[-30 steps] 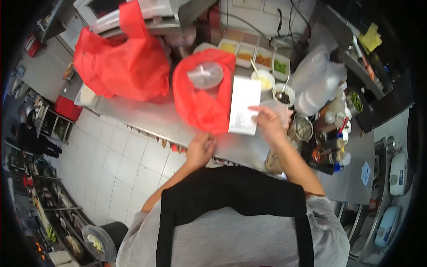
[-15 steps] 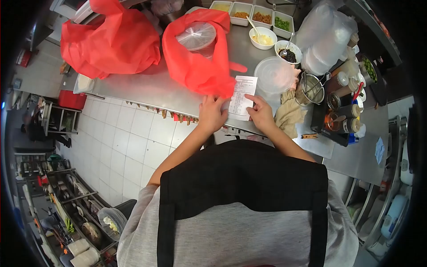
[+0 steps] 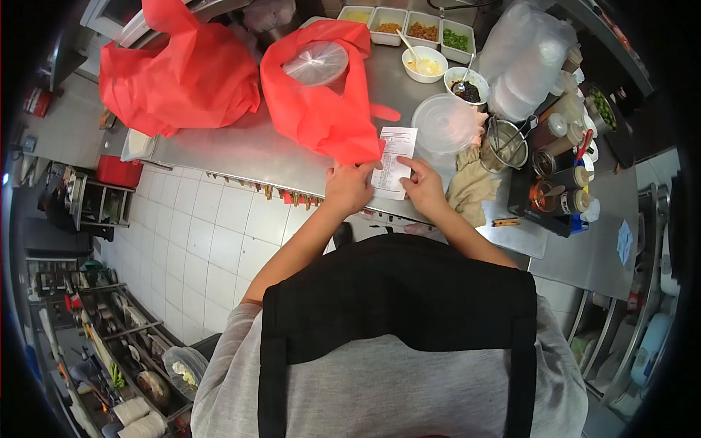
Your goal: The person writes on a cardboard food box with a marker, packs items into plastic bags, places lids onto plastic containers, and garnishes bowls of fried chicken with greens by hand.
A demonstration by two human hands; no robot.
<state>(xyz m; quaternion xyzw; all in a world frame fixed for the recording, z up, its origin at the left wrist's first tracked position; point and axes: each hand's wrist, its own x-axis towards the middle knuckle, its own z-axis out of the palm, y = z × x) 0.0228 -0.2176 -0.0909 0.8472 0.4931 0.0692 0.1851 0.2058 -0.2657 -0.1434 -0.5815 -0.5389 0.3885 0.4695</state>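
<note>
A printed receipt [image 3: 394, 162] lies on the steel counter near its front edge, beside a red cloth bag [image 3: 314, 120]. Inside that bag's opening a clear plastic-covered round container [image 3: 318, 63] shows. My left hand [image 3: 349, 188] rests at the bag's lower edge, fingers apart and stretched toward the receipt's left side; its fingertips partly merge with the bag's edge. On the receipt's right side, my right hand [image 3: 425, 186] touches the paper with an outstretched index finger, thumb apart from it. The remaining right fingers are curled and partly hidden.
Another full red bag [image 3: 179, 80] stands at the left. Behind the receipt are a clear round lid [image 3: 443, 124], a white bowl [image 3: 425, 66] with a spoon and a bowl of dark sauce [image 3: 466, 87]. A beige cloth [image 3: 471, 190], a metal strainer pot [image 3: 504, 146] and bottles crowd the right.
My left hand's index finger has stretched further toward the receipt. The right hand stays at the receipt's right side. The whole view has shifted slightly.
</note>
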